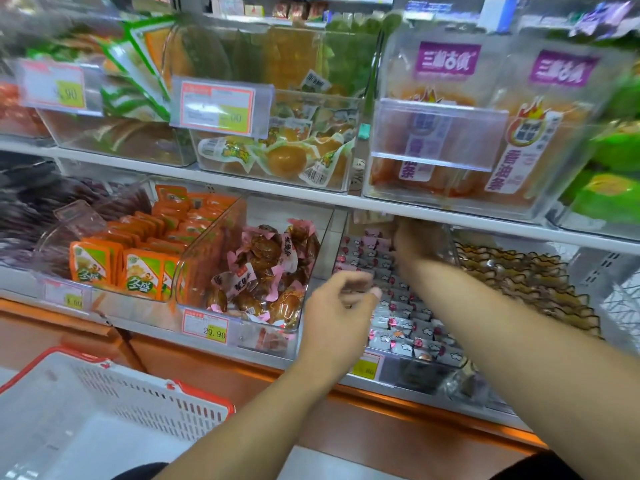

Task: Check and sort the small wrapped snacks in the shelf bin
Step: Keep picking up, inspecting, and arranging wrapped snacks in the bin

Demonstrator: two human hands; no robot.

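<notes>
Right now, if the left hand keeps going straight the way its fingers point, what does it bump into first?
Most likely the small wrapped snacks in the clear shelf bin. The left hand hovers at the bin's front left with loosely curled fingers aimed right, toward those rows. Depth is unclear, so it might pass just above them.

The bin (pixel 446 244) in front of me is clear, glossy plastic, and the small wrapped snacks (pixel 401 310) in it wear shiny film in grey and pink. The bin to its left (pixel 242 216) is the same clear plastic, holding snacks (pixel 266 268) in crinkled, see-through wrap. The orange packets (pixel 145 265) look smooth and glossy. Paper price tags (pixel 206 326) sit in clear sleeves. My basket (pixel 114 393) is matt white plastic with a red rim.
</notes>
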